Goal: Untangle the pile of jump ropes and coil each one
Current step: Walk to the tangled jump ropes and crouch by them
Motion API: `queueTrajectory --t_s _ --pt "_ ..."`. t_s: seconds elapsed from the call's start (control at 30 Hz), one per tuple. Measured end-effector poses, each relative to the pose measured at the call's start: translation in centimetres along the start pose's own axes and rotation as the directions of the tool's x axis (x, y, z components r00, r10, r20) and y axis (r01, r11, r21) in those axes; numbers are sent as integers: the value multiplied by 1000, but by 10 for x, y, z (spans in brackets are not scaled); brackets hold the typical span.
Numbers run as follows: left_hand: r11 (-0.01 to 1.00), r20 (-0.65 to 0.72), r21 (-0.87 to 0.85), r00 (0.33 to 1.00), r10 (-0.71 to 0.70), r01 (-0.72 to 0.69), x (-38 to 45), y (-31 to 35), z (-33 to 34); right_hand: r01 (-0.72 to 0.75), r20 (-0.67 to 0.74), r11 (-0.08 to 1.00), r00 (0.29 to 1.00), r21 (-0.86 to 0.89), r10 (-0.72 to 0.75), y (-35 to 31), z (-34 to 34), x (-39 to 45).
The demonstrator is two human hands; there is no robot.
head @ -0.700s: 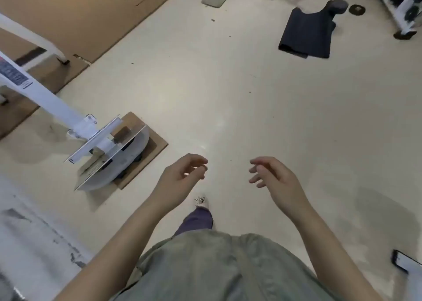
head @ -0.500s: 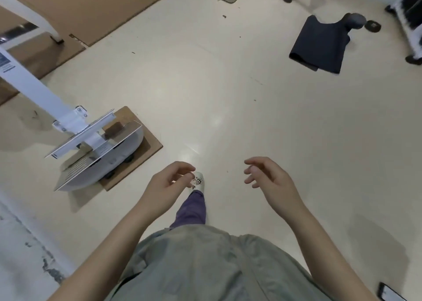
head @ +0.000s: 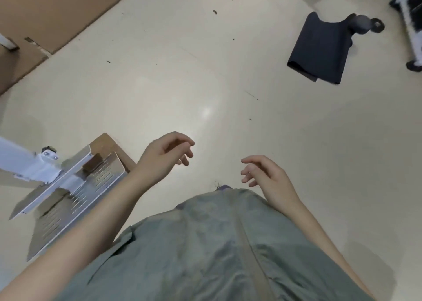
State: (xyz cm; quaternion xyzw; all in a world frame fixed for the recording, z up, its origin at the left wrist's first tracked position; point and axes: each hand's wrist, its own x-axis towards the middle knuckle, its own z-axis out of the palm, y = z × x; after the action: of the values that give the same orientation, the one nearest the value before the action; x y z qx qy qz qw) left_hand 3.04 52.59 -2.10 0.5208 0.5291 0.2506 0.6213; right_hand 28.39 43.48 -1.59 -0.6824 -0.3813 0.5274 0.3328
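Since the earlier frame the metal stand (head: 68, 182) had slid closer to the left arm, and the white shoe that showed between the hands had gone under the green shirt (head: 205, 243). Both hands hung in front of that shirt with fingers loosely curled, holding nothing: the left hand (head: 163, 156) a little higher, the right hand (head: 266, 175) lower and apart from it. No jump rope could be seen, so its place relative to either hand could not be told. Beyond the hands lay bare cream floor (head: 205, 83). Farther off, a folded black mat (head: 319, 49) lay to the right and brown cardboard (head: 45, 10) to the left.
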Motion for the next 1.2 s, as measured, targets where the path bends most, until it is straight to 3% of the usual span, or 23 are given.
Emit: queueTrajectory --t_s 0.17,0.3,0.5,0.8,1.0,1.2 --pt "998 40 36 998 49 -51 152 60 -7 -104 -49 991 993 84 108 -13 -34 128" --pt "997 23 70 999 -40 38 271 107 -18 -129 -73 982 987 137 140 -58 -66 257" --pt "993 -2 83 997 -79 78 420 184 -54 -13 26 996 1000 83 11 -195 -97 443" --pt "989 -175 -28 974 -147 144 677 243 -137 147 168 989 975 -1 -145 -369 -99 743" --pt "992 -100 -22 987 -123 122 871 338 -188 59 106 997 992 46 -64 -455 -129 898" --pt "998 63 59 998 -8 5 1083 456 -192 -62 -74 992 995 109 71 -492 -204 1027"
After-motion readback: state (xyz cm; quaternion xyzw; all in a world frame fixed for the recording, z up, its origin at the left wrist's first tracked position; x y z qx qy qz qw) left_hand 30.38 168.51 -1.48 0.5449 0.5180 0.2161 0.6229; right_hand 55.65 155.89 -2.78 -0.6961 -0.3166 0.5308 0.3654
